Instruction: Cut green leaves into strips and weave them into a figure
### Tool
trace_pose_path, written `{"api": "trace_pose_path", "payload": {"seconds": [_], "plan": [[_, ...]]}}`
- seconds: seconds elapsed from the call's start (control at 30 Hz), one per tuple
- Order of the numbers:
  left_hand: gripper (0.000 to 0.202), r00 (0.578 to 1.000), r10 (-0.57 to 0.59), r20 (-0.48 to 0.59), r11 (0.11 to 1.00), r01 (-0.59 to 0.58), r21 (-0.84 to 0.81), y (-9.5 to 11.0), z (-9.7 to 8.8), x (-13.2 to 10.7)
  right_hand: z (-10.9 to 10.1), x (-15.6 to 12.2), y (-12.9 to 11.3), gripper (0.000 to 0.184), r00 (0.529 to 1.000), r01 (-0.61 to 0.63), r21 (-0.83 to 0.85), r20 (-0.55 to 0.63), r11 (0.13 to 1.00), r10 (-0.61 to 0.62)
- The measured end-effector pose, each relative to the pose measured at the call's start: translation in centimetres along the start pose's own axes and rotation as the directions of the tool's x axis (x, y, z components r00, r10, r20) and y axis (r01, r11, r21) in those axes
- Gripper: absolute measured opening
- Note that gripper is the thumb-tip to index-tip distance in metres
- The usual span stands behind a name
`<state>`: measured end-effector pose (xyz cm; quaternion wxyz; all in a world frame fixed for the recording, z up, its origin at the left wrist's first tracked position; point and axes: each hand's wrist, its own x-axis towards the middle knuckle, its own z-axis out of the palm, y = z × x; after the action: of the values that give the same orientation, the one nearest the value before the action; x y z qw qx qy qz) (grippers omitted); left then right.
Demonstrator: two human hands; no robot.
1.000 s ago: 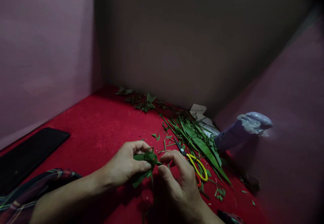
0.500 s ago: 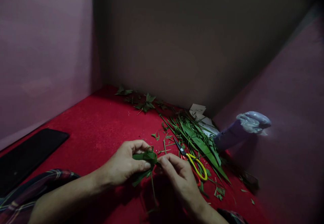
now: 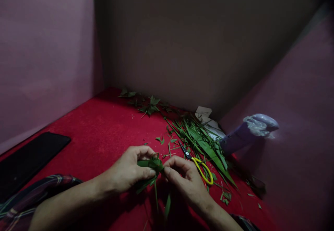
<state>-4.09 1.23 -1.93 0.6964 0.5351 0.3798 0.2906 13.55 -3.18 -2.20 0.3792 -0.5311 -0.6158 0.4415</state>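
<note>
My left hand [image 3: 129,170] is closed round a folded green leaf piece [image 3: 150,164], thumb pressed on its lower edge. My right hand [image 3: 185,180] meets it from the right, with thumb and fingers pinched on the leaf's right end. Loose leaf strips [image 3: 167,206] hang down below the fold, between my wrists. Both hands hover just above the red cloth [image 3: 99,133]. Yellow-handled scissors [image 3: 199,165] lie right beside my right hand.
A heap of long green leaves [image 3: 205,144] lies past the scissors. More cuttings [image 3: 150,106] sit near the back wall. A purple wrapped object [image 3: 246,132] leans at the right. A black flat slab [image 3: 28,158] lies at the left. White paper [image 3: 206,116] is by the corner.
My right hand has moved left and closed its pinch on the leaf piece. A leaf strip now hangs lower beneath the fold. My left hand has stayed put.
</note>
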Motion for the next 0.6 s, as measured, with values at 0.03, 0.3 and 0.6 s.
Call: {"api": "trace_pose_path", "payload": {"seconds": [0.03,0.3,0.6], "plan": [[0.025,1.0,0.0,0.012,1.0,0.0,-0.008,0.0,0.0,0.0,-0.1,0.0,-0.1,0.016,1.0,-0.003,-0.014,0.011,1.0,0.003],[0.025,0.999,0.004,0.05,1.0,-0.002,-0.031,0.2,0.2,-0.1,-1.0,0.1,-0.9,0.015,0.992,0.087,-0.157,0.108,0.984,-0.07],[0.035,0.999,-0.003,0.042,0.998,0.006,-0.066,-0.1,0.2,0.0,-2.1,0.2,-0.3,0.015,0.973,0.131,-0.179,0.213,0.975,-0.091]]}}
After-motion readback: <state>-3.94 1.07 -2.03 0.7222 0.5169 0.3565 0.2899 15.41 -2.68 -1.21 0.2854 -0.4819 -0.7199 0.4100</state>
